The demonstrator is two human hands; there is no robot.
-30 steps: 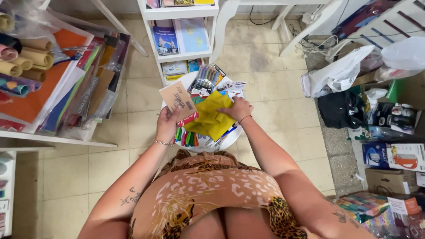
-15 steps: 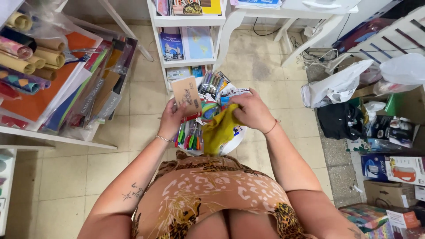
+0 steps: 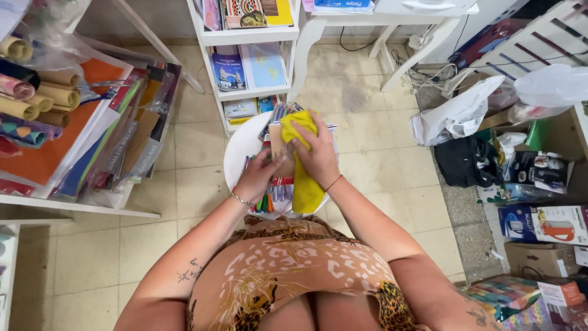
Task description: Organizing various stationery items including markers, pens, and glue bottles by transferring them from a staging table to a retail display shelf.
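Over a small round white worktop (image 3: 236, 160) on a pale tiled floor (image 3: 184, 239), we look down on our two hands at work among packs of pens and markers (image 3: 272, 197). Our right hand (image 3: 315, 153) has its grip closed on a yellow cloth (image 3: 304, 184), pressing it onto a flat pack near the far edge of the worktop, while the cloth's loose end hangs toward the near edge. Our left hand (image 3: 262, 175) lies just beside it, fingers curled against the same pile; we cannot tell whether that grip is closed around anything.

Beyond the worktop's far edge stands a white shelf unit (image 3: 211, 73) holding booklets and a blue folder. To the left, a white shelf (image 3: 73, 207) carries stacked sheets of coloured card, with paper rolls (image 3: 37, 92) at its far corner. To the right, white plastic bags (image 3: 459, 113), a black bag (image 3: 465, 162) and printed cartons (image 3: 542, 220) crowd the floor. A white table (image 3: 380, 15) stands against the far wall, with cables trailing beneath it.
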